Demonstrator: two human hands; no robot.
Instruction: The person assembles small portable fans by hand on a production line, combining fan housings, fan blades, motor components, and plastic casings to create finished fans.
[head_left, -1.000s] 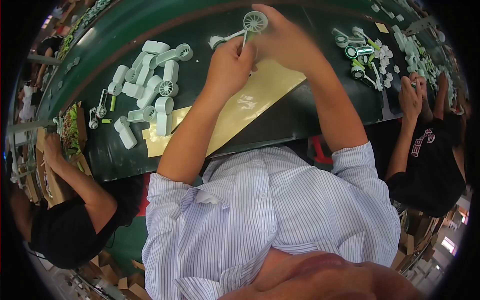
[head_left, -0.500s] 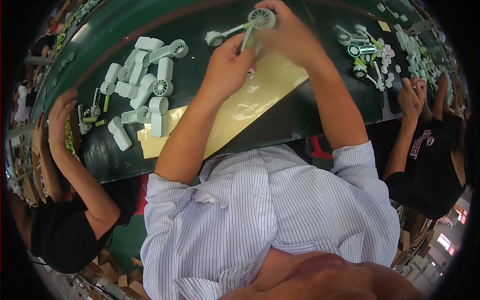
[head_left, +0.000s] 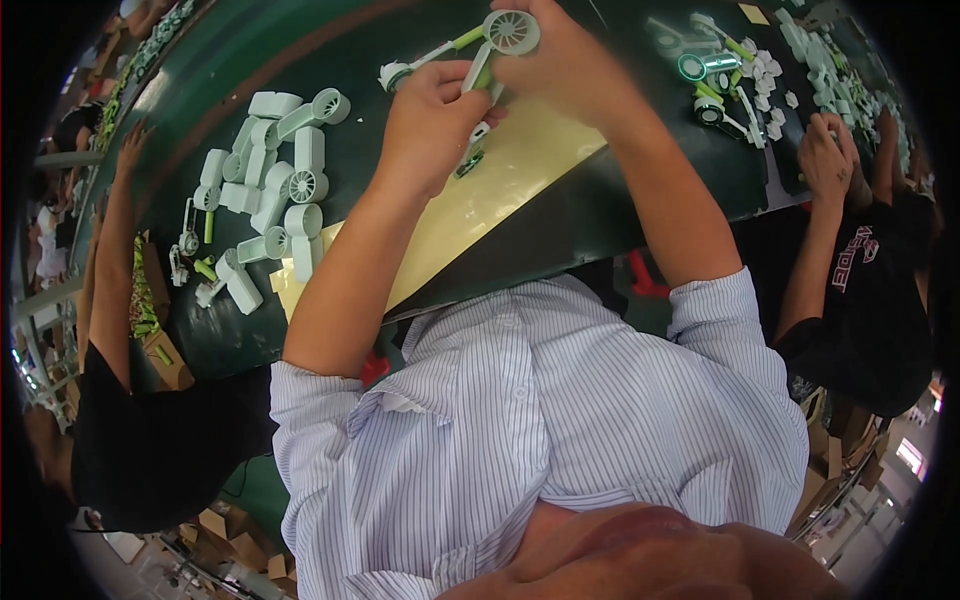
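A pale green handheld fan shell (head_left: 513,32) with a round slotted grille is held between my hands above the table. My left hand (head_left: 425,120) closes its fingers on the handle part, where a green cylindrical cell (head_left: 484,77) shows. At the grille's right side, my right hand (head_left: 565,65) is bent round the shell; its fingers are partly hidden and blurred. Beside the left fingers, a white motor piece (head_left: 395,75) joins a bright green cell (head_left: 467,39); whether it is held I cannot tell. A small circuit part (head_left: 468,165) shows under my left hand.
A yellow sheet (head_left: 500,200) covers the table before me. Pale green fan shells (head_left: 268,160) are heaped left, with loose cells and motor parts. Fan assemblies (head_left: 708,66) and white pieces (head_left: 765,75) sit right. Co-workers' arms (head_left: 120,270) (head_left: 825,165) flank both sides.
The view has shifted, carrying the table things leftward. The circuit part under my left hand shows more now. The left co-worker's arm has stretched farther forward. Both my hands stay at the fan shell.
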